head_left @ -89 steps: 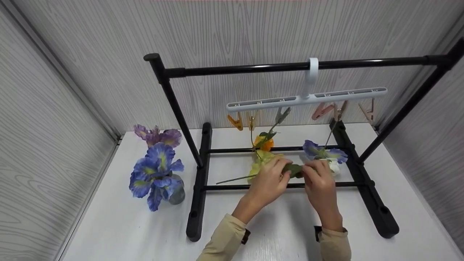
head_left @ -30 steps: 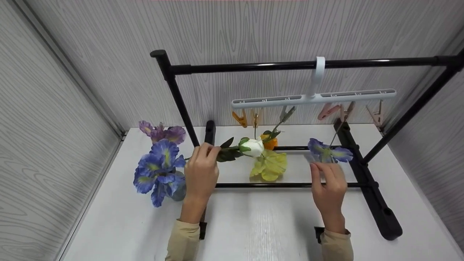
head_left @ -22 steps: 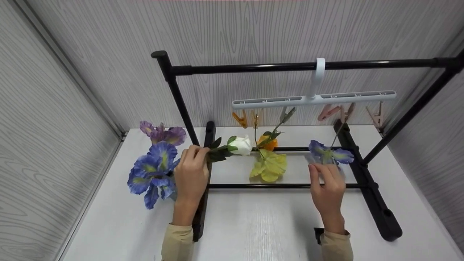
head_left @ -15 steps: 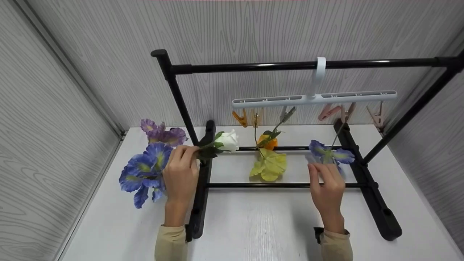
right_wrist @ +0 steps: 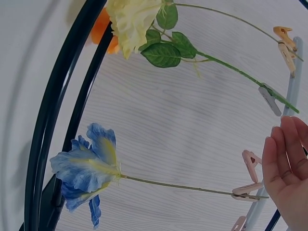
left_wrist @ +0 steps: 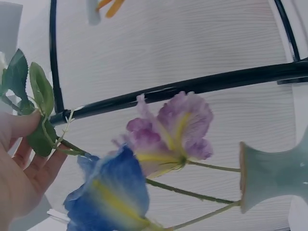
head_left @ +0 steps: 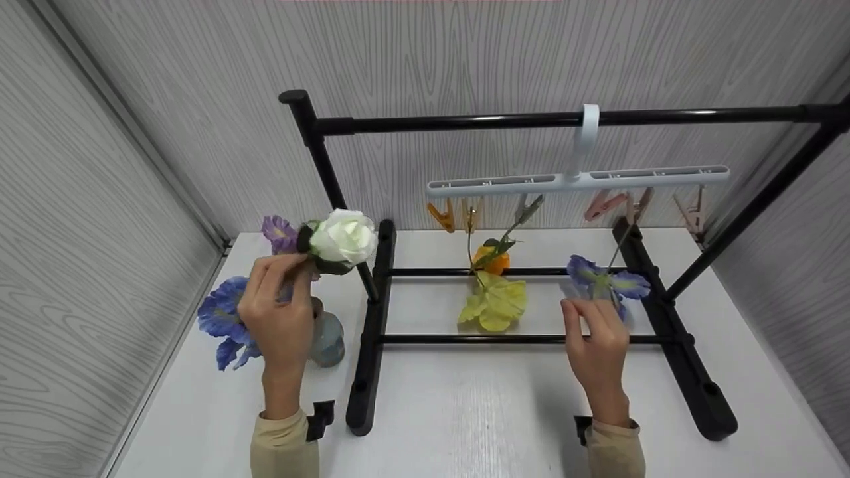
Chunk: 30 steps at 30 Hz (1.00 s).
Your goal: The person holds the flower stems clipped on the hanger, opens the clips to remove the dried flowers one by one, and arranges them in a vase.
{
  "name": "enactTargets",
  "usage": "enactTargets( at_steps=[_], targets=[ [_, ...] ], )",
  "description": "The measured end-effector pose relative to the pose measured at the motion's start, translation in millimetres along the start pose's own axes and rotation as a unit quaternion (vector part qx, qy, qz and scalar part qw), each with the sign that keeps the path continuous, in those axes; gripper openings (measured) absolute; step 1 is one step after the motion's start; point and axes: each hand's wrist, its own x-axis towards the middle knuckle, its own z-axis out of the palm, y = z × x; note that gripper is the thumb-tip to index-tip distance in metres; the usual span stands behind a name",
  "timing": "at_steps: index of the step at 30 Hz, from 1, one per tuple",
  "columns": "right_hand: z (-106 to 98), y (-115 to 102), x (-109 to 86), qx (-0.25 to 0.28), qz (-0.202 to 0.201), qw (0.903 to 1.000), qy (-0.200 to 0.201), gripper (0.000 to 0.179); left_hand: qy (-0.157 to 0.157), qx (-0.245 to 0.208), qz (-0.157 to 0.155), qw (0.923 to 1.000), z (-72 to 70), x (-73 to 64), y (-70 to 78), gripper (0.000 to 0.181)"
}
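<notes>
My left hand (head_left: 279, 325) pinches the stem of a white rose (head_left: 346, 237), just behind its dark leaves, above the table's left side. Close by stands a grey-blue vase (head_left: 328, 342), partly hidden by that hand. Out of it lean a blue iris (left_wrist: 113, 192) and a purple iris (left_wrist: 168, 137), seen in the left wrist view. My right hand (head_left: 597, 342) holds nothing and hovers in front of a blue iris (head_left: 601, 282) hung head-down from a clothespin (right_wrist: 248, 191). Relaxed, nearly straight fingers show in the right wrist view.
A light-blue clip hanger (head_left: 505, 188) hangs on a black rack (head_left: 451, 123). A yellow flower (head_left: 493, 304) and an orange flower (head_left: 495, 260) dangle from its clips. An orange clip (head_left: 441, 216) and two pink ones grip nothing. The rack's left foot (head_left: 362, 392) lies beside the vase.
The rose, first handled by both hands at the middle, has travelled left in my left hand to the vase and now tips upward. My right hand let go and has barely moved since.
</notes>
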Motion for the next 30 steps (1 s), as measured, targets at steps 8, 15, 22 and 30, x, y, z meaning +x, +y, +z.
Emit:
enactTargets(
  at_steps=[8, 15, 22, 30],
  targets=[
    [0.1, 0.0, -0.2, -0.003, 0.0, 1.0, -0.002, 0.004, 0.045, -0.055, -0.051, 0.9962, -13.2, 14.5, 0.4, 0.01],
    [0.8, -0.1, -1.3, -0.004, 0.004, 1.0, -0.006, 0.004, 0.019, -0.027, -0.054, 0.998, -12.3, 12.0, -3.9, 0.011],
    [-0.7, 1.0, -2.4, -0.005, 0.006, 0.9999, -0.014, 0.004, -0.032, 0.009, -0.034, 0.9989, 1.1, 2.2, -14.8, 0.007],
    [-0.9, 4.6, -2.6, -0.012, 0.011, 0.9995, -0.026, 0.004, -0.094, 0.066, -0.018, 0.9932, 13.7, -11.0, -22.2, 0.011]
  ],
)
